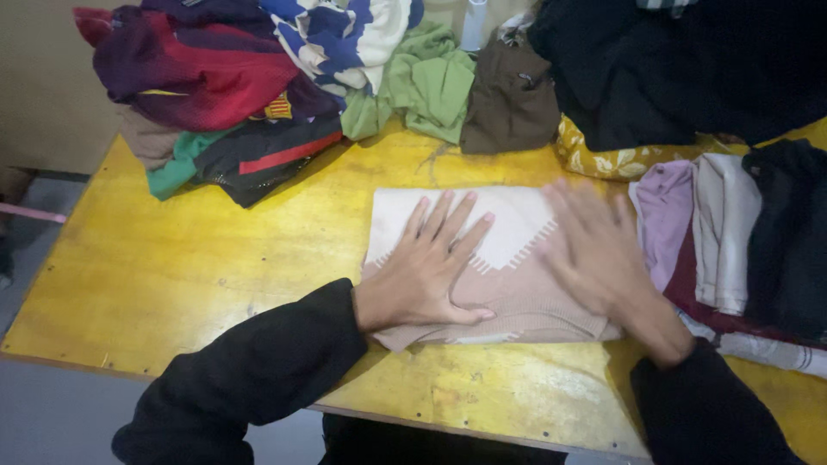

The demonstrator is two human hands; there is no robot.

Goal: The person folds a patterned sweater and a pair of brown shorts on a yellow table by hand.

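On the yellow table (172, 267), both hands are pressing a folded sweater (508, 226) flat.

Left hand (428, 275) is lying palm-down with fingers spread wide, gripping nothing, and seems to be pinning the knit so it keeps its fold; right hand (599, 250), blurred, is also lying open and flat on the sweater's right edge, likely smoothing it. Sweater is sitting mid-table, a neat rectangle, cream above and dusty pink below, with a stepped zigzag border and a soft ribbed weave. Folded garments (728, 228) are lying just beside it on the right, while a loose clothes heap (258, 77) is crowding the far edge. Tabletop is looking worn and scuffed.
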